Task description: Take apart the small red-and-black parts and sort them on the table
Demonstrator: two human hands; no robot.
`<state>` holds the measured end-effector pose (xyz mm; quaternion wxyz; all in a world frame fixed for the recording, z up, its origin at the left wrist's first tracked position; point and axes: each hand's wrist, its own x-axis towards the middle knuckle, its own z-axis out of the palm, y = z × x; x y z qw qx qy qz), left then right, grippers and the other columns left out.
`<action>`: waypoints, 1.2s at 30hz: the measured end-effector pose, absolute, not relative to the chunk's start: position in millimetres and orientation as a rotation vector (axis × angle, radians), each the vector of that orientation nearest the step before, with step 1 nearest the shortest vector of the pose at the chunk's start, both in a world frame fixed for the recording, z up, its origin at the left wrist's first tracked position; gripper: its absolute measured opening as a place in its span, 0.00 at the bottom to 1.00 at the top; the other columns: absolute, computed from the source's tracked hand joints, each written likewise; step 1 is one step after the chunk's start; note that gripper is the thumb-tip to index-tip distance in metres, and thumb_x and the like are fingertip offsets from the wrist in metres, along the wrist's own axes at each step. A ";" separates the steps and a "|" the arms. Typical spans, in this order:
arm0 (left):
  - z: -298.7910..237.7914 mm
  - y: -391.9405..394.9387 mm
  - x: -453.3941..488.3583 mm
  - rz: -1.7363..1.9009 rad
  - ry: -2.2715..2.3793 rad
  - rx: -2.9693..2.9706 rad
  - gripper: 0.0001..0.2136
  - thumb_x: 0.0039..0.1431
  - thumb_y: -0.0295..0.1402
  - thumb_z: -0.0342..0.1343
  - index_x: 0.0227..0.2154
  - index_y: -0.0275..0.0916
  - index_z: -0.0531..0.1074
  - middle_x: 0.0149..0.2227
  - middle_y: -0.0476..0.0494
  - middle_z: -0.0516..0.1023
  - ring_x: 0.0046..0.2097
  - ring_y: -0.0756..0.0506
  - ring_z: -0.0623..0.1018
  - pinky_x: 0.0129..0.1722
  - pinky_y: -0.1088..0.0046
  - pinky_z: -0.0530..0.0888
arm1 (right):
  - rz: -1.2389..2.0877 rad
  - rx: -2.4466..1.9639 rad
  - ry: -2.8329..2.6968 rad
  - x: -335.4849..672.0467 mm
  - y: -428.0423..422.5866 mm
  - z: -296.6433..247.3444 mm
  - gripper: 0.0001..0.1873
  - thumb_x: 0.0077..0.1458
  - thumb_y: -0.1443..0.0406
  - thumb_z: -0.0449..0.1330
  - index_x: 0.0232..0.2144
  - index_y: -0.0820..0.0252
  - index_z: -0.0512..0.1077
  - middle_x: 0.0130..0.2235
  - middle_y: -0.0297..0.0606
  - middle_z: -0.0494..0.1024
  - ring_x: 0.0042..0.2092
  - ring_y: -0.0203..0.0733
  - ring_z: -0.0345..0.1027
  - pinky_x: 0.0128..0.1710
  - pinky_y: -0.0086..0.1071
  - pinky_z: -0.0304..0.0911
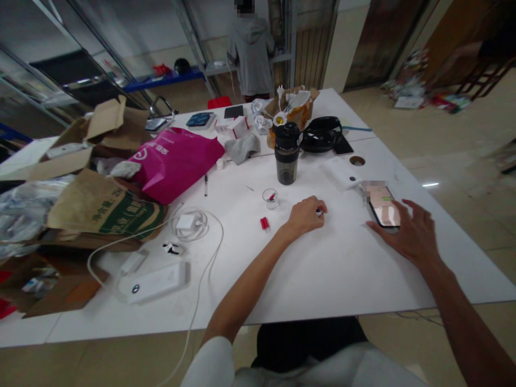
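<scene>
My left hand (307, 216) rests on the white table with its fingers curled closed around a small white-and-dark thing (320, 213), too small to name. Off to the right, my right hand (415, 231) is spread, its fingertips at the edge of a phone (385, 205) with a lit screen. The phone's top end is by a white power bank (342, 173). Left of my left hand are small red pieces (264, 223) and a small clear cup (270, 200) with something red in it. A dark tumbler (286, 156) stands upright behind them.
A magenta bag (177, 161), a brown paper sack (108, 207) and open cardboard boxes (60, 290) crowd the left. A coiled white cable (189, 223) and another white power bank (159, 282) lie nearer. Black headgear (321, 134) sits behind. A person in grey (253, 54) stands beyond the table.
</scene>
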<state>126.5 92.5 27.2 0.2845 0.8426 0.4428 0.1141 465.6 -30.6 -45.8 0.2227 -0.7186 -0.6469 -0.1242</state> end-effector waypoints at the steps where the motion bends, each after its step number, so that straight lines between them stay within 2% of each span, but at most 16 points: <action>1: 27.0 93.2 125.9 0.285 1.197 2.254 0.12 0.70 0.29 0.63 0.50 0.46 0.87 0.58 0.42 0.87 0.58 0.36 0.86 0.60 0.58 0.83 | -0.343 -1.986 -1.781 464.8 -30.9 -45.3 0.56 0.66 0.28 0.63 0.78 0.59 0.69 0.77 0.70 0.70 0.73 0.86 0.68 0.64 0.72 0.70; 7: 23.0 97.1 123.9 0.260 1.210 2.223 0.14 0.67 0.27 0.63 0.50 0.47 0.89 0.58 0.44 0.88 0.59 0.37 0.86 0.61 0.61 0.83 | -0.369 -1.962 -1.772 466.9 -30.4 -47.4 0.57 0.64 0.29 0.66 0.78 0.60 0.69 0.76 0.72 0.71 0.72 0.87 0.69 0.62 0.74 0.72; 17: 15.4 100.3 121.1 0.334 1.154 2.235 0.13 0.66 0.26 0.64 0.48 0.44 0.89 0.56 0.41 0.89 0.58 0.36 0.87 0.61 0.58 0.84 | -0.421 -1.934 -1.781 473.9 -28.9 -55.6 0.54 0.63 0.32 0.69 0.76 0.60 0.70 0.74 0.75 0.72 0.68 0.87 0.71 0.58 0.72 0.71; 22: 11.8 102.7 120.9 0.360 1.137 2.238 0.13 0.66 0.25 0.64 0.48 0.43 0.89 0.54 0.39 0.90 0.58 0.36 0.87 0.64 0.60 0.83 | -0.419 -1.935 -1.790 475.9 -28.0 -57.7 0.56 0.63 0.31 0.70 0.77 0.61 0.69 0.75 0.74 0.72 0.70 0.87 0.70 0.60 0.73 0.71; 30: 11.0 105.7 119.5 0.384 1.087 2.214 0.10 0.70 0.28 0.68 0.49 0.42 0.92 0.55 0.40 0.91 0.58 0.37 0.88 0.68 0.59 0.82 | -0.345 -1.996 -1.760 472.9 -30.4 -56.9 0.57 0.63 0.28 0.66 0.78 0.58 0.70 0.78 0.70 0.69 0.73 0.89 0.67 0.63 0.77 0.70; 33: 13.3 107.4 116.7 0.412 1.090 2.181 0.10 0.69 0.29 0.71 0.50 0.43 0.93 0.56 0.40 0.91 0.59 0.37 0.88 0.67 0.59 0.82 | -0.327 -2.009 -1.747 471.2 -31.0 -55.6 0.58 0.63 0.28 0.66 0.79 0.59 0.68 0.78 0.70 0.69 0.74 0.89 0.66 0.65 0.77 0.69; 36: 23.4 111.0 107.2 0.496 1.074 2.140 0.11 0.69 0.30 0.73 0.51 0.44 0.93 0.55 0.40 0.91 0.54 0.39 0.88 0.62 0.61 0.84 | -0.316 -2.014 -1.735 469.9 -31.1 -54.6 0.59 0.63 0.28 0.66 0.80 0.60 0.67 0.78 0.71 0.69 0.74 0.88 0.66 0.66 0.77 0.68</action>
